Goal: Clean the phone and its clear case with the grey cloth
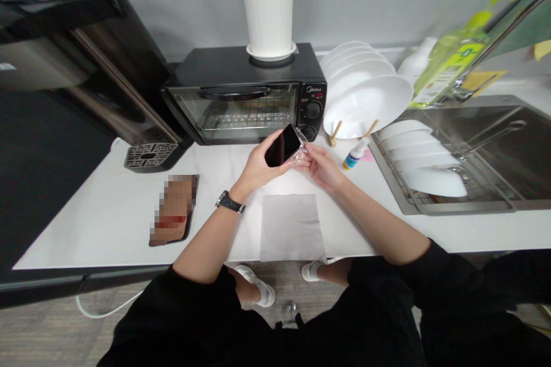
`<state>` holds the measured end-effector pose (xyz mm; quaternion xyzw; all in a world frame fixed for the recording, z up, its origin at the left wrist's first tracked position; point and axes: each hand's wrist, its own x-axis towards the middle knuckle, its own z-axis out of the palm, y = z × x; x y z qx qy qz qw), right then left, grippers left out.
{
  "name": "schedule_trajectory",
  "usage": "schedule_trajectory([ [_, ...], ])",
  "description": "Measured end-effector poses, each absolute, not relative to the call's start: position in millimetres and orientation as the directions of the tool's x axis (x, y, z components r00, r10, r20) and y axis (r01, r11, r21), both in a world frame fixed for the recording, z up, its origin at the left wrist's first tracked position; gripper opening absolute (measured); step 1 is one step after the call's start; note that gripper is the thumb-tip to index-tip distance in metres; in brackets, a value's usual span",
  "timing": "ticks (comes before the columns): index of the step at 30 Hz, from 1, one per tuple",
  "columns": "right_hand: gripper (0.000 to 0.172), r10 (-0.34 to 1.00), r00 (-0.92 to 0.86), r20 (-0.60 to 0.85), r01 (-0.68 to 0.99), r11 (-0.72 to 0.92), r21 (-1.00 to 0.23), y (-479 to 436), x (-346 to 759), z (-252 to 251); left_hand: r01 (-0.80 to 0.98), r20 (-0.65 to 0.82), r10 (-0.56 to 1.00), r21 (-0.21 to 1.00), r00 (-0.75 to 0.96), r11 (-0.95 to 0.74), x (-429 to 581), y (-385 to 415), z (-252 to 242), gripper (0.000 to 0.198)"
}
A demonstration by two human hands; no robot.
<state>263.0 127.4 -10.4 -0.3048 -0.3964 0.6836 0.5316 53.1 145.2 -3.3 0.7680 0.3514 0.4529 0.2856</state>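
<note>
A dark-screened smartphone (282, 148) is tilted above the counter, with my left hand (257, 167) wrapped round its near and left edges. At the phone's right side is a clear plastic phone case (300, 155), and the fingers of my right hand (322, 167) pinch it. How much of the case still sits on the phone is too small to tell. Below my hands a grey cloth (290, 226) lies flat at the counter's front edge. Right of my right hand stands a small spray bottle (353, 156) with a blue label, beside a pink paper slip (368, 155).
Behind my hands is a black toaster oven (247, 74) bearing a white cup (269, 11). A pixelated flat rectangular object (174, 209) lies at left, near the drink machine's drip tray (150, 156). White plates (365, 97) stand in a rack; bowls (419, 155) sit over the sink (495, 178).
</note>
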Motion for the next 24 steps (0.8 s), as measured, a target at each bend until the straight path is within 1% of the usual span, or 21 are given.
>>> schedule_trajectory([
  [4,0.054,0.986,-0.152,0.061,-0.38,-0.002,-0.925,129,263,-11,0.211,0.454,0.842,0.828,0.292,-0.52,59,149,-10,0.1],
  [7,0.052,0.99,-0.121,0.077,-0.318,0.035,-0.947,129,263,-11,0.178,0.458,0.851,0.843,0.256,-0.508,58,154,-12,0.105],
  [10,0.056,0.995,-0.076,0.062,-0.303,0.036,-0.952,130,263,-13,0.118,0.502,0.839,0.839,0.209,-0.532,53,158,-8,0.095],
  [12,0.058,0.999,-0.035,0.037,-0.294,0.025,-0.956,132,263,-16,0.081,0.531,0.84,0.838,0.108,-0.54,48,159,-1,0.086],
  [14,0.056,1.0,0.004,0.029,-0.286,0.029,-0.958,133,263,-17,0.055,0.525,0.851,0.85,-0.008,-0.524,41,158,7,0.082],
  [16,0.048,0.998,0.023,0.066,-0.298,0.07,-0.952,132,263,-17,0.023,0.5,0.864,0.866,-0.055,-0.5,35,157,14,0.081],
  [18,0.039,0.992,0.027,0.122,-0.32,0.124,-0.939,129,263,-14,0.002,0.49,0.871,0.872,-0.036,-0.49,29,158,17,0.08],
  [20,0.032,0.987,0.018,0.16,-0.344,0.156,-0.926,125,263,-9,0.01,0.485,0.874,0.874,0.041,-0.486,26,159,17,0.082],
  [22,0.029,0.985,0.001,0.174,-0.357,0.163,-0.92,120,264,-3,0.072,0.481,0.863,0.866,0.157,-0.496,26,160,14,0.087],
  [24,0.028,0.982,-0.017,0.186,-0.363,0.168,-0.917,116,265,4,0.18,0.472,0.834,0.828,0.286,-0.53,29,159,11,0.092],
])
